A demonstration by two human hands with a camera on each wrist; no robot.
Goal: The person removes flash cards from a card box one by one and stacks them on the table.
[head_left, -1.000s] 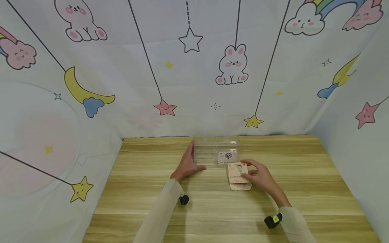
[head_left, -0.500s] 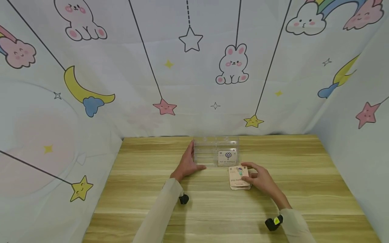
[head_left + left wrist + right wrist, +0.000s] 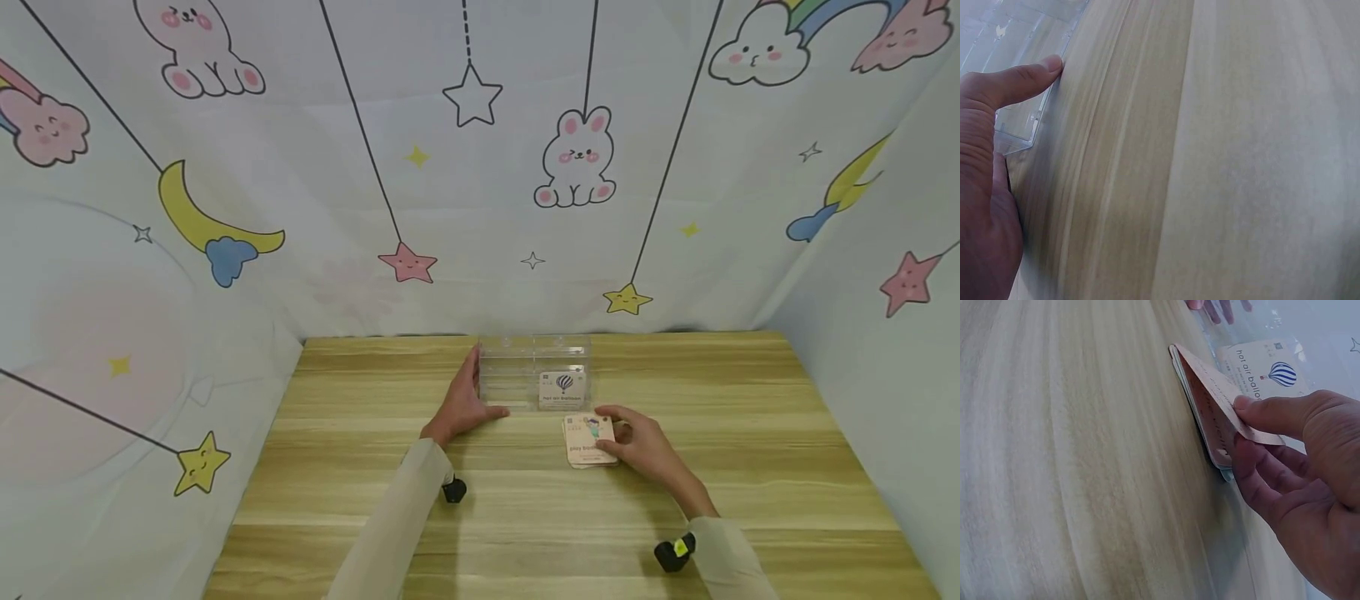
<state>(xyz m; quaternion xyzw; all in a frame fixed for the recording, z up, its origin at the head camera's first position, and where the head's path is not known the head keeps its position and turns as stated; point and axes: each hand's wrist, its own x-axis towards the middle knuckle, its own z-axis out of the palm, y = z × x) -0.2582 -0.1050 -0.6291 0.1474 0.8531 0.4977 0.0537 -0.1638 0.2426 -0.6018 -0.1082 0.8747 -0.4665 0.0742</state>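
Note:
A clear plastic divided case [image 3: 506, 375] lies near the back edge of the table. My left hand [image 3: 459, 408] rests at its left side, fingers along that side and the straight thumb [image 3: 1029, 78] against the front edge. Those fingers are mostly hidden in the left wrist view. A hot air balloon card [image 3: 562, 390] sits in the case's front right section. Just before the case is a small stack of cards. My right hand [image 3: 637, 437] pinches the top card [image 3: 1210, 384] between thumb and fingers, tilting it up from the lower cards [image 3: 1180, 372].
The wood-grain table [image 3: 517, 525] spreads around both hands. Behind it hangs a white curtain [image 3: 480, 208] printed with rabbits, stars and clouds, which also closes off both sides. A black wrist camera [image 3: 673, 552] is strapped at the right sleeve.
My right hand has moved slightly down and toward me, bringing the top card from a raised, offset position to nearly line up with the stack. The left hand and case stay put.

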